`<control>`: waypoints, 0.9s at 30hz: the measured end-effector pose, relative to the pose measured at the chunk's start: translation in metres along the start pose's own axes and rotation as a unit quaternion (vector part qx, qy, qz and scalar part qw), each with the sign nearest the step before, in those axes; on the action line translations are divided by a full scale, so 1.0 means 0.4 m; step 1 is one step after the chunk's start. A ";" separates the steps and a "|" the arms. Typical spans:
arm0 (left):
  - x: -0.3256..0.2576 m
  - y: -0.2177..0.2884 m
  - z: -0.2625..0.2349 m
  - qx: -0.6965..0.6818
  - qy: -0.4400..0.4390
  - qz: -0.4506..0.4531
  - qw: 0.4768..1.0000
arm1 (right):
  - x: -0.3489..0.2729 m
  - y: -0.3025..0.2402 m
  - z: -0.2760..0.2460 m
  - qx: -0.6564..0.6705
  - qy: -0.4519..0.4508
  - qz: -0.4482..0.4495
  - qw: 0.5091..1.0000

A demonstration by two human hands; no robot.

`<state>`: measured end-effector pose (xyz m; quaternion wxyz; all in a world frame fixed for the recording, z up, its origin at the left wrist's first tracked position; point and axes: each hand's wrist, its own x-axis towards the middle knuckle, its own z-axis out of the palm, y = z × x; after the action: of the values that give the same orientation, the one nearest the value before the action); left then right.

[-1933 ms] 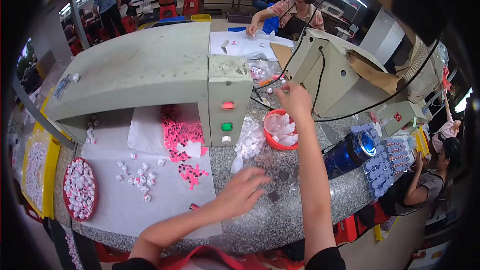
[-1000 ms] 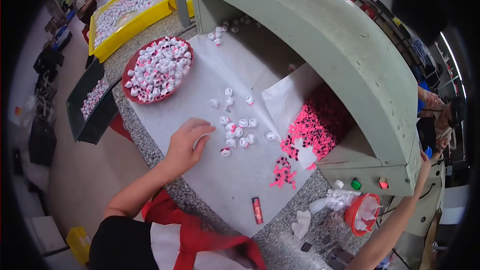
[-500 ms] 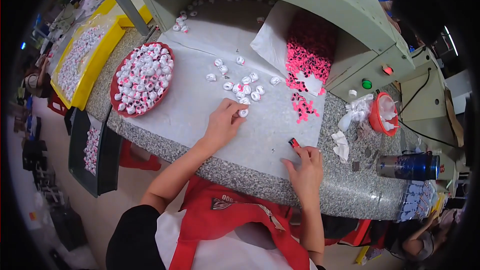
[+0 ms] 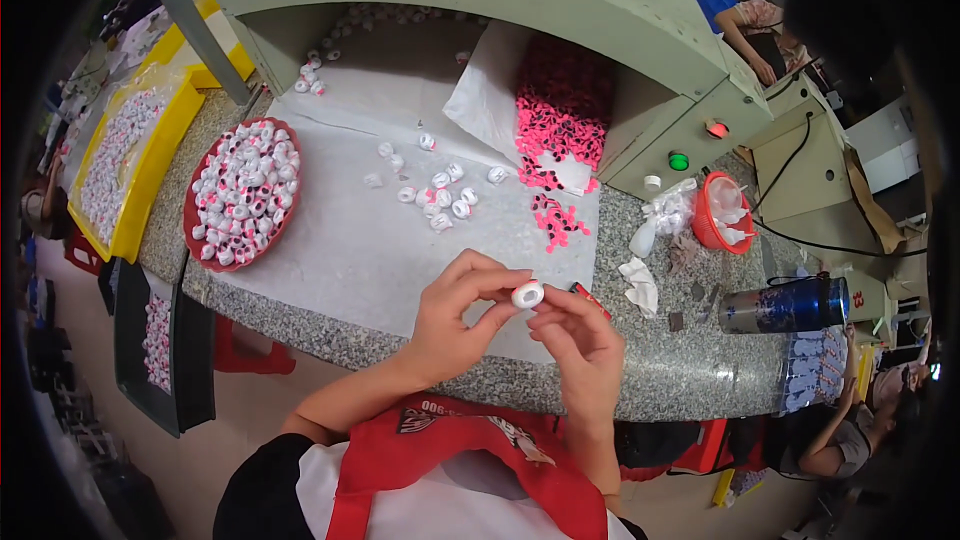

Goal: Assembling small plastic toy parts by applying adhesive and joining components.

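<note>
The white sheet point(image 4: 350, 255) lies flat on the stone table, and the small white piece point(image 4: 527, 294) is up in the fingers, over the near right part of that sheet. It is round, with a dark oval spot facing up and a bit of pink on its edge.

The left hand point(image 4: 462, 315) pinches the piece between thumb and finger. The right hand point(image 4: 580, 340) is at the other side, fingers bent and close together, right by the edge of the piece. I can't tell if it pinches too or only touches. A red and black stick point(image 4: 597, 302) pokes out behind the right fingers, near the right edge of the sheet.

To do this well, I think it is best to hold the piece softly by its sides and not squash it. Fingers should stay off the dark spot, so the eyes can see it. Staying over the sheet seems smart too, since a dropped piece could land there, near the loose white pieces point(image 4: 460, 209) in its middle.
</note>
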<state>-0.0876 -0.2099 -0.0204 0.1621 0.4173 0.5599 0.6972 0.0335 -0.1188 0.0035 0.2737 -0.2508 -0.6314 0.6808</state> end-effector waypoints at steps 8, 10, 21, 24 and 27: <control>0.048 0.008 0.016 -0.186 -0.081 -0.079 0.976 | 0.030 0.038 0.006 0.121 0.072 -0.057 0.988; 0.045 0.004 0.015 -0.201 -0.061 -0.115 0.971 | 0.028 0.027 0.014 0.110 0.076 -0.052 0.990; 0.049 0.005 -0.013 -0.205 -0.084 -0.112 0.969 | 0.042 0.072 0.003 0.102 0.000 -0.136 0.985; 0.049 -0.003 -0.021 -0.225 -0.099 -0.123 0.961 | 0.042 0.066 0.009 0.155 -0.026 -0.115 0.981; 0.051 -0.008 -0.024 -0.241 -0.116 -0.105 0.958 | 0.040 0.062 0.012 0.189 -0.036 -0.099 0.976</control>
<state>-0.1080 -0.2010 -0.0153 0.3941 0.3825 0.3931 0.7374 0.0172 -0.1128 -0.0209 0.3595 -0.1066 -0.5226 0.7657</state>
